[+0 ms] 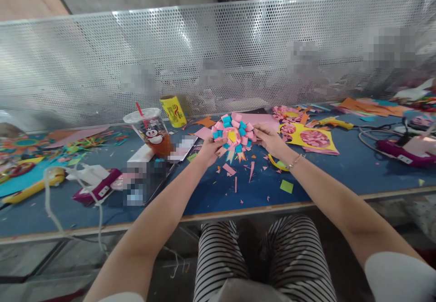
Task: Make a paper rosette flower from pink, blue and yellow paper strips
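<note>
A paper flower (232,135) with looped pink and blue petals and a yellow centre is held up over the blue table (204,197). My left hand (214,150) grips its lower left edge, fingers closed. At the right edge, my right hand (268,138) pinches the petals. Two pointed paper tails hang from the flower's bottom. Below it lie pink paper scraps (229,169) and a green paper square (286,186). Partly hidden by my right wrist is a yellow-handled tool (276,163), perhaps scissors.
Left stand a drink cup (155,131) with a red straw and a yellow can (173,111). Purple power strips (98,186) with cords lie on both sides. Yellow glue guns (335,122) and more paper flowers (315,137) are about. A perforated metal screen (190,43) closes the back.
</note>
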Demonstrator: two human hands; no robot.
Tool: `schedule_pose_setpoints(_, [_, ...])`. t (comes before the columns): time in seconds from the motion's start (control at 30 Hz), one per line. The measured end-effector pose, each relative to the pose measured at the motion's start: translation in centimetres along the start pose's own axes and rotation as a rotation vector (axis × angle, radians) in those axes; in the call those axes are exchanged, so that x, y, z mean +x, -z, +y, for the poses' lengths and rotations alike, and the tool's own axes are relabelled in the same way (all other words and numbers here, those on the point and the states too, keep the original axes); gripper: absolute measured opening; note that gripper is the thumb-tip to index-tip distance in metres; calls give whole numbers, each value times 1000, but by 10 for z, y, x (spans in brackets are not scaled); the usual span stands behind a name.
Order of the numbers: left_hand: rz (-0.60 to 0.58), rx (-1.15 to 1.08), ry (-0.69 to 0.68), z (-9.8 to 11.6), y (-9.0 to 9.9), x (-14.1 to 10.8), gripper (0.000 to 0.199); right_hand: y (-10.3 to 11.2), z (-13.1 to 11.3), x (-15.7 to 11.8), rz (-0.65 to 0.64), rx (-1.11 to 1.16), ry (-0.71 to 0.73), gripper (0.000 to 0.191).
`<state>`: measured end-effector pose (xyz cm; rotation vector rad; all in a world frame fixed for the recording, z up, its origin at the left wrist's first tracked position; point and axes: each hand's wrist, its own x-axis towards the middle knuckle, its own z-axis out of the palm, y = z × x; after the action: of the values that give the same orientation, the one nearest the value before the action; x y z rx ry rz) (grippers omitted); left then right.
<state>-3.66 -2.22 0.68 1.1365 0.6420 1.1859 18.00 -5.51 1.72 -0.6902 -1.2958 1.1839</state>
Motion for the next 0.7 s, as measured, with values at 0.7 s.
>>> schedule_pose_setpoints(0.7, [66, -80, 66, -6, -9, -3, 34, -5, -3, -1, 232, 132, -75, 26])
